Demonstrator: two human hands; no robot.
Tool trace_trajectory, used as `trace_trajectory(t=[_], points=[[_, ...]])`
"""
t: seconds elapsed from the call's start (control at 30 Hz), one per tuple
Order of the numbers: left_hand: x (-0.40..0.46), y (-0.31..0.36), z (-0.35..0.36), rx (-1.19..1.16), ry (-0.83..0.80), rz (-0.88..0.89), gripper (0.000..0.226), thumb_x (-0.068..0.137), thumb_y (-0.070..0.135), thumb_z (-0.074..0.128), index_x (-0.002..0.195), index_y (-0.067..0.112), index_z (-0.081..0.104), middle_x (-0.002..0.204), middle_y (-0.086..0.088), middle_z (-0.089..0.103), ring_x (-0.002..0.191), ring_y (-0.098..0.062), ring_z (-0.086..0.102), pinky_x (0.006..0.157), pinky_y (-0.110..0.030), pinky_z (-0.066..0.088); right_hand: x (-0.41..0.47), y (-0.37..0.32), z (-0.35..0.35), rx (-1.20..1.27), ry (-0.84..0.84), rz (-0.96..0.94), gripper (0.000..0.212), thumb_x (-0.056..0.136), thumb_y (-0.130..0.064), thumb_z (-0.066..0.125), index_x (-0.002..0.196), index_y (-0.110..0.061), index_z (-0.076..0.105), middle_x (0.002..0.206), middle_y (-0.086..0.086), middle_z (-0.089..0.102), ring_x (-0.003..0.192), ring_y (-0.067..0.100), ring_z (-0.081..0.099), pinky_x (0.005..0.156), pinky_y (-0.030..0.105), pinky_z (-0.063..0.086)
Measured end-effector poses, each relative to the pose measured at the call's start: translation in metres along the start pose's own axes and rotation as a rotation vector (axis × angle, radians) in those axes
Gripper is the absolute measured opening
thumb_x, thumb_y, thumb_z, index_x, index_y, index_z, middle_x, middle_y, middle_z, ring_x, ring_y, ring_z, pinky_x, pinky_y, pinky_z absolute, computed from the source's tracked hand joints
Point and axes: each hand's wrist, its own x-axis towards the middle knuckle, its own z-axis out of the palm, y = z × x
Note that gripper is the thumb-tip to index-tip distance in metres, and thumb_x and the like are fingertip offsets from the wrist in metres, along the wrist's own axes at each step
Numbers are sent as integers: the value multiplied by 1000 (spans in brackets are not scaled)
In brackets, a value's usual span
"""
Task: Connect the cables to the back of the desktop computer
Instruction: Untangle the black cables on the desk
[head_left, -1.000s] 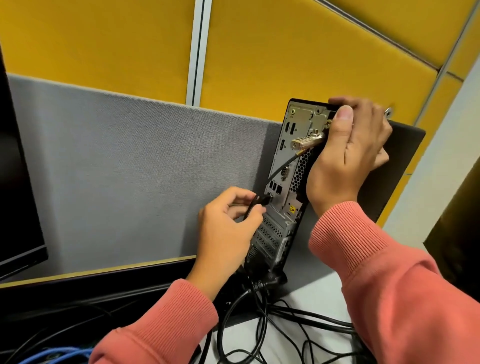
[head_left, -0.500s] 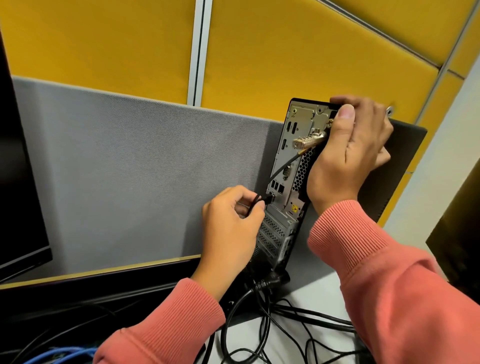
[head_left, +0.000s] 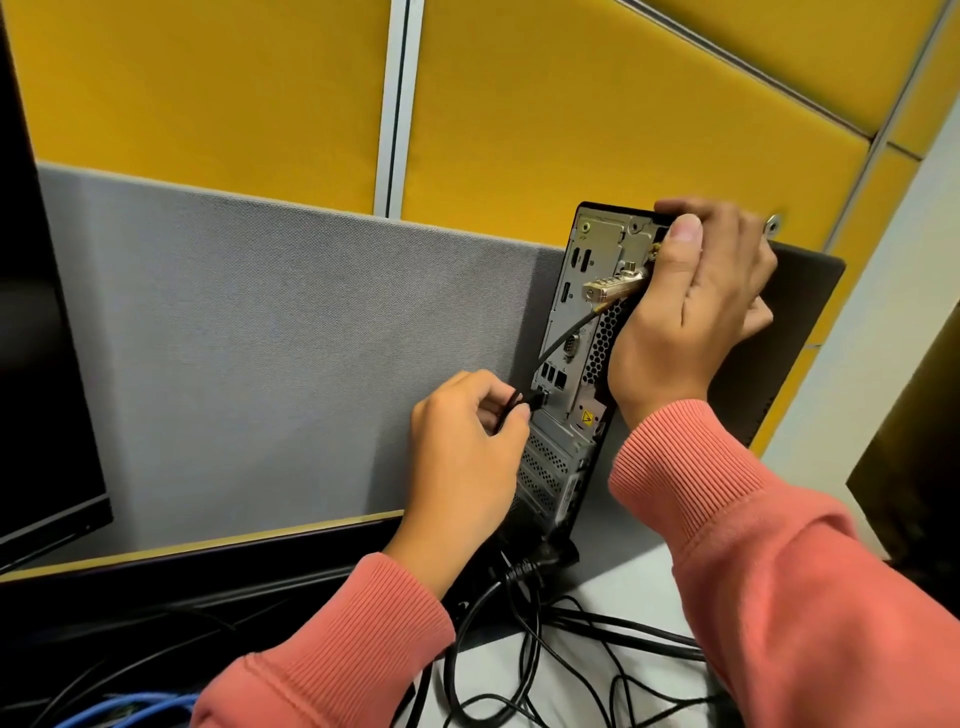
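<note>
My left hand (head_left: 462, 441) pinches a black plug (head_left: 692, 399) at the USB ports on the PC (head_left: 582, 332) back panel; can't tell if it's seated. My right hand (head_left: 685, 312) grips the PC's top rear edge, thumb beside the brass lock (head_left: 613, 287). PC stands upright on the white surface (head_left: 623, 587) against the grey divider (head_left: 285, 332). Loose black cables (head_left: 545, 649) tangle below, with blue cables (head_left: 130, 709) lower left.

Both arms wear long salmon-pink sleeves. The left sleeve (head_left: 332, 670) ends in a ribbed knit cuff; the right sleeve (head_left: 779, 571) has the same ribbed cuff at 11 o'clock.
</note>
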Motion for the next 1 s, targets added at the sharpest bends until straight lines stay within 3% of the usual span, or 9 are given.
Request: trace_trajectory(t=[0.2, 0.5, 1.0], points=[[6, -2, 1, 36, -30, -9, 12, 88, 16, 77, 78, 21, 71, 75, 7, 68, 70, -14, 64, 70, -40, 57, -1, -2, -1, -9, 0, 4, 35, 104, -35, 30, 112, -26, 63, 115, -11, 55, 126, 9, 43, 95, 31, 24], [6, -9, -1, -43, -58, -54, 9, 88, 22, 78, 80, 21, 74, 75, 8, 71, 70, -10, 66, 69, -28, 55, 0, 0, -2, 2, -10, -8, 34, 104, -35, 31, 112, -26, 63, 114, -13, 54, 126, 10, 44, 95, 29, 23], [7, -10, 7, 26, -37, 11, 16, 89, 18, 77, 74, 19, 70, 75, 3, 63, 67, -18, 59, 67, -42, 53, -1, -2, -1, 9, 9, -5, 34, 104, -34, 31, 111, -25, 64, 114, -8, 57, 125, 12, 45, 95, 33, 25]])
